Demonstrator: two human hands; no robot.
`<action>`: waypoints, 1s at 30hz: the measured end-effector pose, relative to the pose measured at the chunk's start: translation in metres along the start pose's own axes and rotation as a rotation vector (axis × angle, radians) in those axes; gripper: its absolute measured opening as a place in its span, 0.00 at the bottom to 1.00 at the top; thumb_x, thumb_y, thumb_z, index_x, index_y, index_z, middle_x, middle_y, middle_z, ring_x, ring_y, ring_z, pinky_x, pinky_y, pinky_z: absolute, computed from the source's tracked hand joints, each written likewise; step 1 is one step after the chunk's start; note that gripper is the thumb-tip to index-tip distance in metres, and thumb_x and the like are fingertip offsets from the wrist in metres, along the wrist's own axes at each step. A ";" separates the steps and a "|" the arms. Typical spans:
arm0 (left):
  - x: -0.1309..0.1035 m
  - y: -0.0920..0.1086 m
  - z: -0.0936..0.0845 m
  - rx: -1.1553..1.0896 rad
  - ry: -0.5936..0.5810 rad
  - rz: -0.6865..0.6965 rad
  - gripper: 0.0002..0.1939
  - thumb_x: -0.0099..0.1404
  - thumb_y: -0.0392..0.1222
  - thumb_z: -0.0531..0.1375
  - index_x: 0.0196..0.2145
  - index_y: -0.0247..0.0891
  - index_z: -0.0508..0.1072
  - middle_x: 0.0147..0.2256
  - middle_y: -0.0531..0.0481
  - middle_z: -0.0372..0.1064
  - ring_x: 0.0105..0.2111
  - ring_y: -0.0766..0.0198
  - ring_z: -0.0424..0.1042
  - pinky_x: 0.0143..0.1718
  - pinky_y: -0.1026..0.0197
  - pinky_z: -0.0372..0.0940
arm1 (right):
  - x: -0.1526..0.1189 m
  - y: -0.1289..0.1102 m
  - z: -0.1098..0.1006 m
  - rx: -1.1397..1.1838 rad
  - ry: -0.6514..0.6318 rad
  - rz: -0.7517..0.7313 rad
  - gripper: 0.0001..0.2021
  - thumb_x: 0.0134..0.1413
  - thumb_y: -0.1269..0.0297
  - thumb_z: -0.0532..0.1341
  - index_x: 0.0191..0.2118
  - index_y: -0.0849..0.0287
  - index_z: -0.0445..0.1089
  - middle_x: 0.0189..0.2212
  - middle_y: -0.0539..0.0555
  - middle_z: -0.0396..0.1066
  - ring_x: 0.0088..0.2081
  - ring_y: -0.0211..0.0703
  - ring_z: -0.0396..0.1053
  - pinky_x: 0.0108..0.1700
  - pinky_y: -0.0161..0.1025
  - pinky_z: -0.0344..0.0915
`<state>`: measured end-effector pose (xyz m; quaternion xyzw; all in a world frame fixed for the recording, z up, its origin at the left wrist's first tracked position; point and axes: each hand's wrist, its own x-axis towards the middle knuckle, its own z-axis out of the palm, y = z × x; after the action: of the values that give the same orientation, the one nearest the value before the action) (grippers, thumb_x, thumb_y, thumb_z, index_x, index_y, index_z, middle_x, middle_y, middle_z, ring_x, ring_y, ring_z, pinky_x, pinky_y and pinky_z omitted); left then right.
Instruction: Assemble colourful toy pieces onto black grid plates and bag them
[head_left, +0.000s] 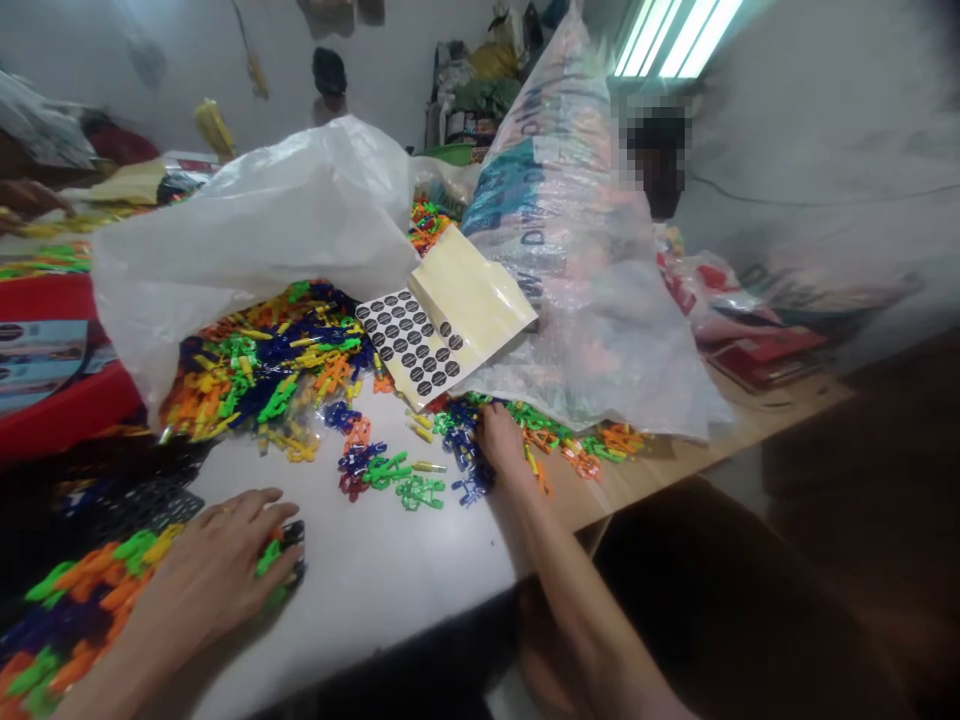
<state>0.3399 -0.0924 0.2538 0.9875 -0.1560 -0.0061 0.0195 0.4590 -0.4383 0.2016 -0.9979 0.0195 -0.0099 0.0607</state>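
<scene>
My left hand lies palm down with its fingers spread over the end of a black slotted strip. Small green and orange plastic pieces show under and beside its fingers. A row of orange, green, yellow and blue plastic pieces runs along under my left forearm. My right hand reaches among dark blue plastic pieces by the edge of a clear bag; its fingertips are hidden there. Between the hands, several green, red and blue pieces lie loose on the white tabletop.
A sheet of round black stickers leans behind the loose pieces. A white plastic bag spills a colourful heap. Further right stands a tall filled clear bag. A red tub is at far left. Other people are across the table.
</scene>
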 end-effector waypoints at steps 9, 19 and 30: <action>-0.005 0.003 -0.004 0.029 0.060 0.002 0.25 0.61 0.61 0.52 0.43 0.40 0.74 0.51 0.39 0.69 0.50 0.47 0.68 0.52 0.43 0.60 | 0.024 0.011 0.006 0.028 -0.167 -0.123 0.19 0.53 0.73 0.58 0.52 0.61 0.63 0.45 0.60 0.70 0.43 0.47 0.70 0.40 0.35 0.62; 0.005 0.021 -0.006 0.031 0.021 -0.157 0.20 0.68 0.47 0.47 0.46 0.36 0.73 0.42 0.40 0.74 0.46 0.51 0.71 0.51 0.47 0.59 | -0.053 -0.070 -0.030 0.699 -0.064 -0.475 0.19 0.55 0.68 0.56 0.53 0.59 0.62 0.40 0.55 0.72 0.37 0.43 0.69 0.39 0.37 0.64; -0.001 0.017 0.002 -0.063 0.129 -0.147 0.23 0.71 0.46 0.43 0.57 0.33 0.62 0.45 0.40 0.72 0.46 0.56 0.71 0.51 0.52 0.61 | -0.108 -0.192 0.069 1.220 -0.301 -0.374 0.13 0.49 0.67 0.57 0.43 0.59 0.65 0.27 0.49 0.70 0.26 0.38 0.65 0.29 0.33 0.59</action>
<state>0.3336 -0.1087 0.2525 0.9936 -0.0811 0.0514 0.0600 0.3601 -0.2354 0.1548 -0.7613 -0.1720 0.1104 0.6153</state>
